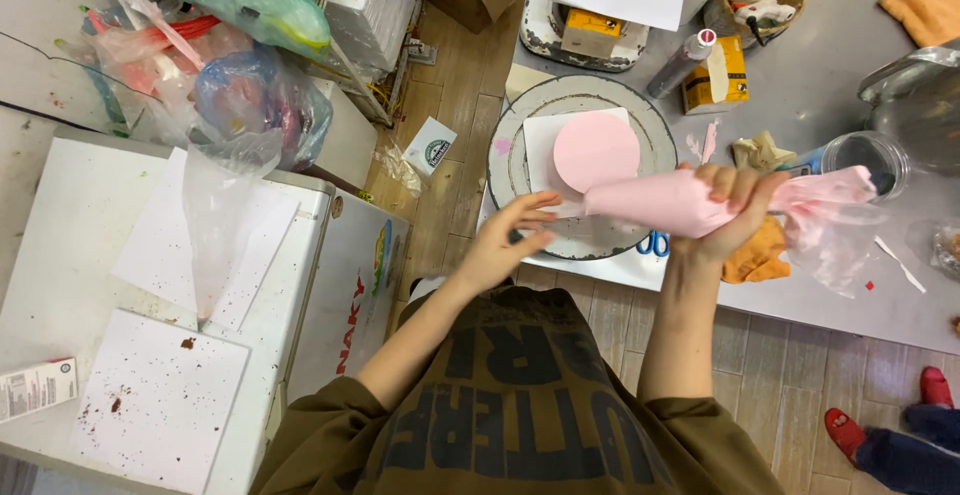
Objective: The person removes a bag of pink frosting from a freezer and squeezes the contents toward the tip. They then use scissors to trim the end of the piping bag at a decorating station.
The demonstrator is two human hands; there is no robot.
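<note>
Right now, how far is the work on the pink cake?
Done: the cake is covered smooth in pink and sits on a white board on the turntable. In hand: the right hand squeezes a pink piping bag, and the left hand is at its tip. Left: no piped decoration shows on the cake yet.

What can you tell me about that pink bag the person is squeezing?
The piping bag is a cone of clear, soft plastic filled with pale pink cream. It lies almost level, narrow tip pointing left toward the side of the small round pink cake on the turntable. The right hand grips it around the wide end, where the loose plastic bunches and flares out behind the fingers. The left hand is at the tip; whether it touches it is unclear.
</note>
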